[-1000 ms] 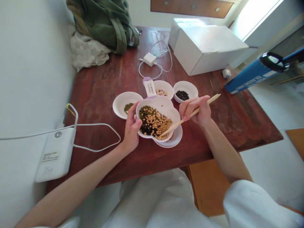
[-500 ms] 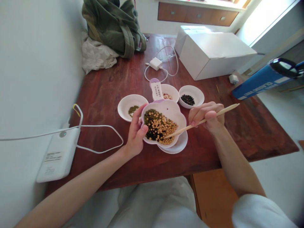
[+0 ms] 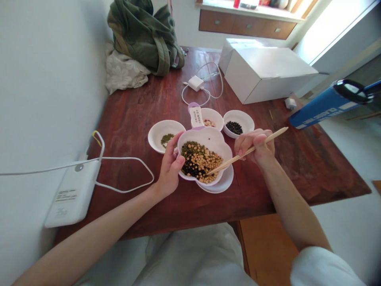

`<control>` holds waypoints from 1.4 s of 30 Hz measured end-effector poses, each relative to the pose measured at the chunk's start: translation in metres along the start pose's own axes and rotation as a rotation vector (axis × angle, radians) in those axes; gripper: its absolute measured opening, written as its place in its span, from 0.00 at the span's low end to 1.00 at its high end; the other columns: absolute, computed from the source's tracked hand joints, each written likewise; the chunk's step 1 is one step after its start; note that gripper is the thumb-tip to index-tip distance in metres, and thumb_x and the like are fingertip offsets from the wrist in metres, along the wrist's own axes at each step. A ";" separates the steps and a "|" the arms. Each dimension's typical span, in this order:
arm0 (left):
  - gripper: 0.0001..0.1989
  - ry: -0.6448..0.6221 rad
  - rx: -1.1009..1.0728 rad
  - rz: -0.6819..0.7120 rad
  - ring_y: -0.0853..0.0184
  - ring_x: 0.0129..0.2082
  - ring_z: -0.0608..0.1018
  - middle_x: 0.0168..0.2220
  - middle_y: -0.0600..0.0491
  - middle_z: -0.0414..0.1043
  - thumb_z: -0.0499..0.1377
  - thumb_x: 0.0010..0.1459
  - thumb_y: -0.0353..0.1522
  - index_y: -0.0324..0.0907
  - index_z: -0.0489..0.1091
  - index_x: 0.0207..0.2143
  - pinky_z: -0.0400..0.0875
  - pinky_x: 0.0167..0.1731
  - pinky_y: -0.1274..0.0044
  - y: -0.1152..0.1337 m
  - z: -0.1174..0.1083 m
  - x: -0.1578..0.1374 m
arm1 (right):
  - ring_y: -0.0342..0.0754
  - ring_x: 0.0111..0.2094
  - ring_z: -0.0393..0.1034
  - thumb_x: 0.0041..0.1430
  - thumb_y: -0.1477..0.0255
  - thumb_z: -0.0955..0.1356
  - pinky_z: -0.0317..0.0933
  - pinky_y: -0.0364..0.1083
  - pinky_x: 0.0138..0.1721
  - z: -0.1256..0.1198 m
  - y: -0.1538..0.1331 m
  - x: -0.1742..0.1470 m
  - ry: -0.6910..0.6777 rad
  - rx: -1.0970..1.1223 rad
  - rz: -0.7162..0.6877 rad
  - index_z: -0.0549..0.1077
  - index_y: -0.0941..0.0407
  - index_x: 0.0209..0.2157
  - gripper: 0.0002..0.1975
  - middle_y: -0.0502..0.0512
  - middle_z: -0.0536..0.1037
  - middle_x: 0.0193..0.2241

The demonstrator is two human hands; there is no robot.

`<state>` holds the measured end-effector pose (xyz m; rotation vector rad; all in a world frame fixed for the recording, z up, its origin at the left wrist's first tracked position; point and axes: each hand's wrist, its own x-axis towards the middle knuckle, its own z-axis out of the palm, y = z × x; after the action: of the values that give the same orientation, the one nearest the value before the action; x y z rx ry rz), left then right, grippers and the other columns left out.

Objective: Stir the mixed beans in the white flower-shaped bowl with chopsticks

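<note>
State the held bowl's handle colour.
The handle is light purple, best seen in the head view.

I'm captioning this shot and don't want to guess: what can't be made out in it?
All in the head view:
- Contents of the lower white dish: mostly covered by the scalloped bowl.
- Some fingers of the left hand: hidden behind that bowl.
- Whether the chopsticks in the right hand pinch any beans: too small.
- Print on the label: too small.
- Far end of the white cable: cut off by the left edge.

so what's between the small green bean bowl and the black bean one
In the head view, another small bowl, partly hidden by the labelled handle of the held bowl.
</note>
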<state>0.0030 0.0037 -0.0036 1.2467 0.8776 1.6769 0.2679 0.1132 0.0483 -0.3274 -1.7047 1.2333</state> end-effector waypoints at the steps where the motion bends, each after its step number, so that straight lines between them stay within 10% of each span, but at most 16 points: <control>1: 0.28 -0.002 0.001 -0.001 0.48 0.69 0.77 0.69 0.47 0.76 0.66 0.71 0.45 0.52 0.72 0.70 0.76 0.67 0.59 0.000 0.000 0.000 | 0.42 0.14 0.67 0.80 0.52 0.66 0.55 0.41 0.12 -0.001 -0.001 0.000 0.007 -0.002 -0.025 0.84 0.58 0.23 0.35 0.58 0.79 0.19; 11: 0.31 0.018 0.012 -0.054 0.46 0.71 0.75 0.68 0.44 0.76 0.67 0.69 0.47 0.49 0.71 0.69 0.74 0.68 0.57 0.002 0.000 0.001 | 0.47 0.16 0.69 0.80 0.53 0.67 0.58 0.46 0.16 -0.004 -0.013 -0.001 0.095 -0.062 -0.195 0.84 0.56 0.22 0.34 0.58 0.76 0.16; 23: 0.32 0.014 0.015 -0.037 0.44 0.73 0.73 0.65 0.43 0.78 0.67 0.69 0.49 0.48 0.72 0.69 0.73 0.69 0.55 0.003 0.002 0.001 | 0.47 0.17 0.70 0.77 0.50 0.68 0.57 0.45 0.15 -0.004 -0.012 -0.007 0.007 -0.135 0.005 0.85 0.54 0.24 0.32 0.59 0.79 0.20; 42: 0.31 0.039 0.018 -0.063 0.43 0.73 0.72 0.64 0.44 0.79 0.67 0.68 0.50 0.48 0.73 0.67 0.75 0.68 0.55 0.003 0.002 0.003 | 0.47 0.12 0.64 0.78 0.50 0.67 0.52 0.48 0.12 -0.007 -0.015 -0.001 0.177 -0.077 -0.146 0.83 0.53 0.20 0.35 0.56 0.72 0.13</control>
<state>0.0038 0.0048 0.0007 1.1898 0.9486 1.6515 0.2785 0.1098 0.0600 -0.3417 -1.5964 1.0051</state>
